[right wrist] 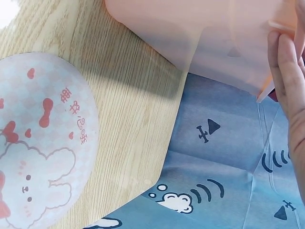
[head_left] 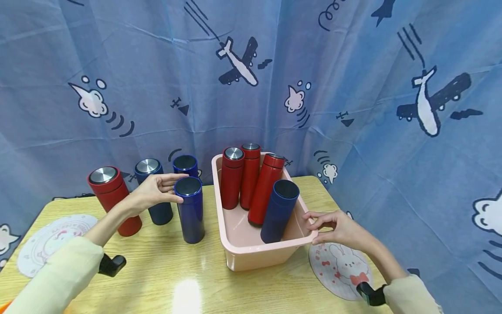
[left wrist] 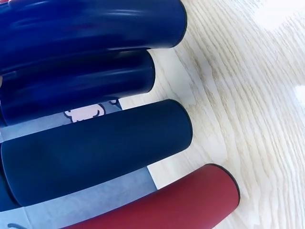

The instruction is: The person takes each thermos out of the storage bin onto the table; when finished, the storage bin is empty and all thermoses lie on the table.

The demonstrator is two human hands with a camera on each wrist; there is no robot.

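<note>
My left hand (head_left: pixel 154 190) holds the top of a blue thermos flask (head_left: pixel 191 213), thumb at its near side and fingers behind. The flask is nearly upright left of the pink bin. Behind it are a second blue flask (head_left: pixel 185 164), a dark navy flask (head_left: pixel 161 213) and a red flask (head_left: pixel 111 192). In the left wrist view, the held blue flask (left wrist: pixel 105 26) lies across the top. My right hand (head_left: pixel 339 226) pinches the right rim of the pink plastic bin (head_left: pixel 266 257). Inside lean several red flasks (head_left: pixel 266 187) and one blue flask (head_left: pixel 279 213).
A round rabbit mat (head_left: pixel 345 270) lies right of the bin, and another round mat (head_left: pixel 33 250) is at the left. The wooden table (head_left: pixel 164 279) ends at a blue airplane-print curtain (head_left: pixel 157 87). Something orange (head_left: pixel 5 306) shows at the lower left corner.
</note>
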